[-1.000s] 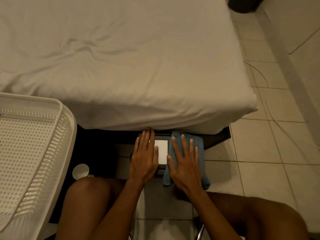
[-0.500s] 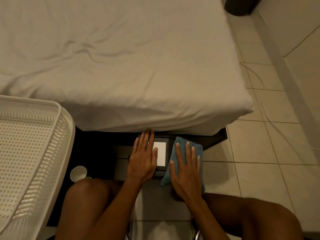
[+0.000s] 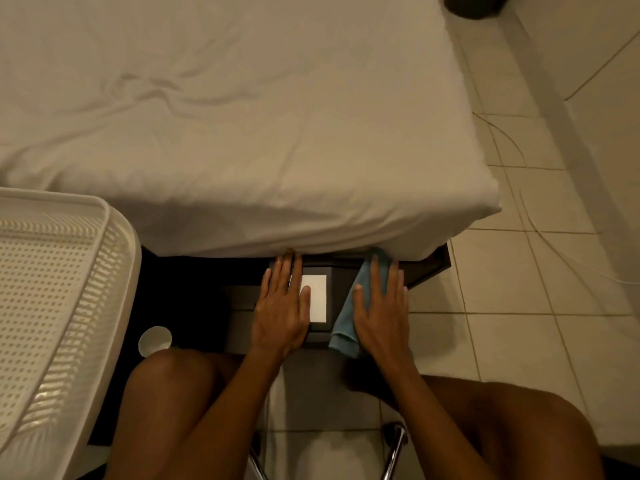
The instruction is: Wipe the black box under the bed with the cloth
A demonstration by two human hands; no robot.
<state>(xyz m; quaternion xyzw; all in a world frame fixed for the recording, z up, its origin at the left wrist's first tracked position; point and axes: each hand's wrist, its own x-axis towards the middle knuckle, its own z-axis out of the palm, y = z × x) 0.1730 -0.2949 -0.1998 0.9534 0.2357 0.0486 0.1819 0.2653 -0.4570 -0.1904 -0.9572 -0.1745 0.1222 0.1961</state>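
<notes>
Wiping under way on the black box (image 3: 331,299), far end hidden under the bed (image 3: 242,133).
Left hand (image 3: 282,308) flat, bracing; right hand (image 3: 381,306) flat, pressing the blue cloth (image 3: 346,320) on its right side.

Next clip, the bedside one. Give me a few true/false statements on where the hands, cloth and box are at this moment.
1. The right hand lies flat on the blue cloth. True.
2. The left hand holds the cloth. False: it rests bare on the black box, beside the white label.
3. The box sits partly under the bed. True.
4. The white basket stands right of the box. False: it stands to its left.
5. A white cup lies on the bed. False: it is on the floor.
</notes>
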